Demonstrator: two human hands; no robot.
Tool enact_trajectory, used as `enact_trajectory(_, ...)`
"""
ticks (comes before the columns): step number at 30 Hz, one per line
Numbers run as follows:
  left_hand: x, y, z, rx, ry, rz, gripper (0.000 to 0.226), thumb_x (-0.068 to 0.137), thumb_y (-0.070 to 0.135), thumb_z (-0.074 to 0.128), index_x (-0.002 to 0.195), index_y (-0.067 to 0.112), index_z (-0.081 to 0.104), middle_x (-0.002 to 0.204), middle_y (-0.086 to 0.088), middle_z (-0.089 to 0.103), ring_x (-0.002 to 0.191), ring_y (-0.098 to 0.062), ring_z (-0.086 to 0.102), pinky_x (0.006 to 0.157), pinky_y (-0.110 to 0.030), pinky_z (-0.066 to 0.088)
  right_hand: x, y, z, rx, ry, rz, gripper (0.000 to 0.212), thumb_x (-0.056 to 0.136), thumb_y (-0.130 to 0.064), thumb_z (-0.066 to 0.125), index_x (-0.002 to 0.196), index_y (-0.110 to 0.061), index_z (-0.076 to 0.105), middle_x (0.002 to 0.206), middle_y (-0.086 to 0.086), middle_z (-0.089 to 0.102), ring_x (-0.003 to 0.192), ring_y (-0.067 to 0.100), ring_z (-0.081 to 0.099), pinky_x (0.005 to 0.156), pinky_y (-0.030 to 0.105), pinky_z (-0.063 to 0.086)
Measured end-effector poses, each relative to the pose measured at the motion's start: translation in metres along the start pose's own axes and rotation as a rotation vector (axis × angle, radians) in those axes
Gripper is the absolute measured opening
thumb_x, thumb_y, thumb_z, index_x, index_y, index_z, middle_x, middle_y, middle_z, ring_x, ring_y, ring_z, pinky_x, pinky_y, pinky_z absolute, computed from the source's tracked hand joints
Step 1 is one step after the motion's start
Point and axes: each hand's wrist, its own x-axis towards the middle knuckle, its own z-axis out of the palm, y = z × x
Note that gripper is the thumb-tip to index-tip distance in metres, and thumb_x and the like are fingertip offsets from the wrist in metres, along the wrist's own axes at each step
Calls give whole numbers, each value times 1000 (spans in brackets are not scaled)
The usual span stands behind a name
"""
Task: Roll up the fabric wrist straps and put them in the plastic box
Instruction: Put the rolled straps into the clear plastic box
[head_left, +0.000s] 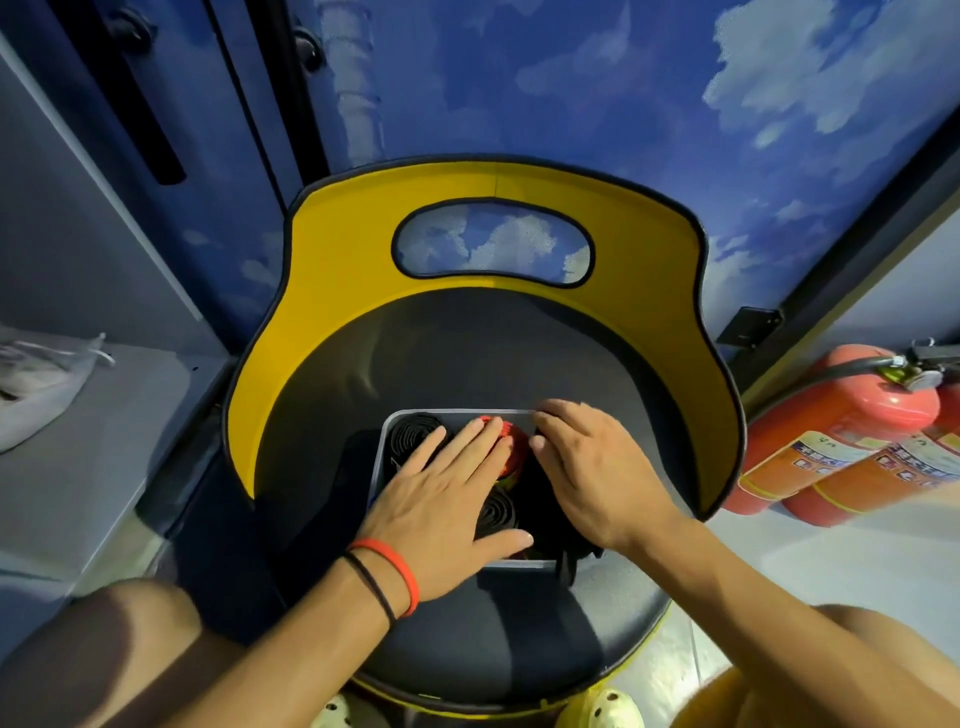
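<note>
A clear plastic box (382, 447) sits on the dark seat of a chair. Inside it I see a rolled black strap (413, 434) at the far left corner, a second black roll (496, 512) near the front, and a red-orange roll (511, 452) in the middle. My left hand (447, 499) lies flat, fingers spread, pressing down on the rolls. At the box's right side my right hand (592, 462) rests over the contents with its fingers curled down. A loose black strap end (569, 564) hangs over the front right corner.
The chair has a yellow curved backrest (493, 179) with a cut-out. Two red fire extinguishers (841, 441) lie on the floor at the right. A grey shelf (78, 467) with a bag stands to the left. My knees flank the seat.
</note>
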Motion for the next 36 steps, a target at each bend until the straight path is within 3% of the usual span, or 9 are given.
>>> enact_trajectory(2, 0, -1, 1, 0, 0, 22, 89, 93, 79, 16, 161, 24, -2, 167, 8, -14, 151, -6, -20, 126, -42, 0, -14, 0, 6, -49, -123, 2, 57, 109, -44, 24, 153, -12, 41, 162, 4, 36, 148, 19, 34, 124, 37, 25)
enact_trajectory(5, 1, -2, 3, 6, -7, 39, 76, 97, 67, 3, 161, 25, -2, 167, 9, -13, 151, -6, -20, 126, -40, -4, -17, 8, 16, -136, -216, -41, 64, 109, -50, 13, 162, -14, 15, 171, -1, 4, 157, 11, 1, 128, 36, 5)
enact_trajectory(13, 4, 3, 1, 0, -38, -14, 75, 97, 60, 0, 160, 21, -5, 167, 5, -16, 152, -9, -20, 126, -40, -5, -12, 9, 11, -118, -291, -55, 65, 108, -55, 9, 162, -20, 1, 169, -7, -9, 154, 4, -14, 126, 28, -9)
enact_trajectory(15, 6, 2, -3, -46, -84, -32, 76, 99, 62, 9, 160, 21, -8, 166, 6, -19, 151, -7, -22, 126, -39, -7, -7, 7, 1, -18, -323, -18, 64, 108, -53, 16, 163, -23, 4, 170, -7, 0, 156, 5, -5, 127, 27, -4)
enact_trajectory(18, 4, -5, -18, -217, -123, -54, 80, 102, 58, 33, 161, 21, -5, 168, 7, -14, 152, -6, -16, 126, -37, -3, 5, -4, -17, 138, -267, 73, 58, 107, -35, 41, 160, -18, 25, 164, 2, 32, 150, 18, 31, 122, 27, 20)
enact_trajectory(20, -4, -13, -31, -296, -77, -99, 80, 101, 53, 43, 161, 21, 0, 169, 8, -4, 154, -7, -9, 126, -34, 0, 14, -13, -25, 112, -196, 98, 53, 103, -24, 52, 154, -16, 40, 156, 3, 44, 142, 22, 44, 117, 32, 34)
enact_trajectory(23, -22, -32, -56, -250, 40, -192, 75, 100, 49, 49, 161, 24, 12, 167, 8, 13, 154, -9, 4, 126, -35, 6, 37, -37, -38, 121, -173, 99, 47, 98, -28, 59, 144, -22, 52, 142, -1, 58, 128, 21, 57, 103, 36, 49)
enact_trajectory(29, -81, -88, -139, -183, 334, -438, 57, 98, 42, 56, 150, 26, 41, 151, 8, 42, 138, -15, 40, 114, -34, 36, 112, -139, -83, 201, -66, -128, 37, 96, -33, 62, 132, -26, 59, 121, -4, 70, 109, 21, 66, 87, 42, 54)
enact_trajectory(36, -183, -150, -228, -67, 629, -720, 52, 96, 44, 57, 143, 23, 50, 142, 6, 50, 128, -20, 50, 105, -41, 46, 185, -277, -113, 318, -5, -339, 35, 96, -34, 63, 129, -26, 60, 110, -9, 70, 104, 16, 66, 87, 31, 50)
